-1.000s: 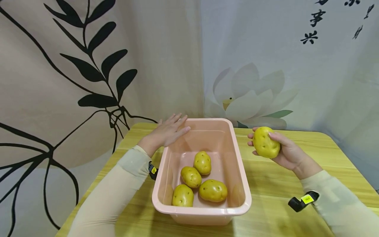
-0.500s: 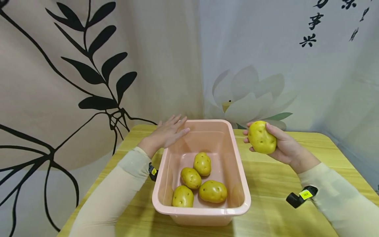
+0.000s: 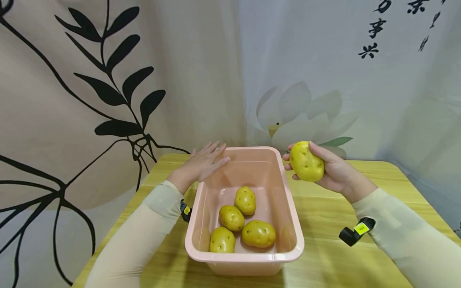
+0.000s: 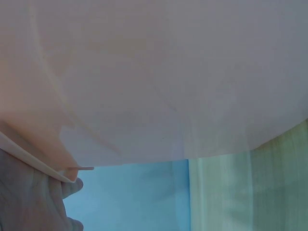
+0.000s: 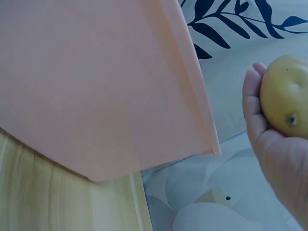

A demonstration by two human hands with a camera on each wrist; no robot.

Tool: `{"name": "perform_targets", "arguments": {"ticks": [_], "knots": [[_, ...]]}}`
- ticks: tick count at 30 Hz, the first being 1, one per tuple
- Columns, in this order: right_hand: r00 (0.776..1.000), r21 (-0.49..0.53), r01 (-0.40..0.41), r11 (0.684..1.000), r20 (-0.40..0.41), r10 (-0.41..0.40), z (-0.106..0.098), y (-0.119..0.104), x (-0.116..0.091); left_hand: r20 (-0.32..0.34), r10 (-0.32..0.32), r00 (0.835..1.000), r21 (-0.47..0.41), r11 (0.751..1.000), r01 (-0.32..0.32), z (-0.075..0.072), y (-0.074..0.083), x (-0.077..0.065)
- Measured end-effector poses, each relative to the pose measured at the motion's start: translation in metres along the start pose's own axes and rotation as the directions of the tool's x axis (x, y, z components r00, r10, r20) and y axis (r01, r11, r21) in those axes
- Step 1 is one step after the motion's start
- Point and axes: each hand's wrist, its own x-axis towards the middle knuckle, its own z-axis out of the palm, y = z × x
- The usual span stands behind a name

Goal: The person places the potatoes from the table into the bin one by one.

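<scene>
A pink plastic basin stands on the table with several yellow potatoes lying on its floor. My left hand rests on the basin's far left rim, its fingers extended; the left wrist view shows part of that hand against the rim and the basin's outer wall. In my right hand I grip another potato, raised just right of the basin's far right corner and above the rim. The right wrist view shows the fingers curled round this potato, beside the basin's side.
The wooden table extends on both sides of the basin. Behind its far edge hangs a pale curtain printed with black leaves, a lotus flower and characters. A black strap is worn on the right sleeve.
My right hand has moved left and slightly upward with the potato, closer to the basin. The left hand stays at the rim, and the potatoes in the basin have not moved.
</scene>
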Motion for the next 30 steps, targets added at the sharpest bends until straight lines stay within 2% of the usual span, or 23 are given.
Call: {"name": "perform_targets", "arguments": {"ticks": [7, 17, 24, 30], "knots": [[0.999, -0.021, -0.036, 0.999, -0.013, 0.035, 0.008, 0.003, 0.015, -0.007, 0.009, 1.000, -0.016, 1.000, -0.009, 0.002, -0.001, -0.002], [0.984, -0.131, -0.171, 0.976, -0.076, 0.162, 0.017, 0.000, 0.032, -0.014, 0.010, 1.000, -0.008, 1.000, -0.010, 0.001, -0.002, -0.004], [0.951, -0.265, -0.297, 0.917, -0.165, 0.260, 0.019, -0.007, 0.057, -0.014, -0.005, 1.000, -0.014, 1.000, 0.004, 0.000, -0.001, -0.005], [0.926, -0.342, -0.369, 0.864, -0.220, 0.308, 0.017, -0.010, 0.073, -0.016, -0.009, 1.000, -0.009, 1.000, 0.009, 0.002, 0.000, -0.003]]}}
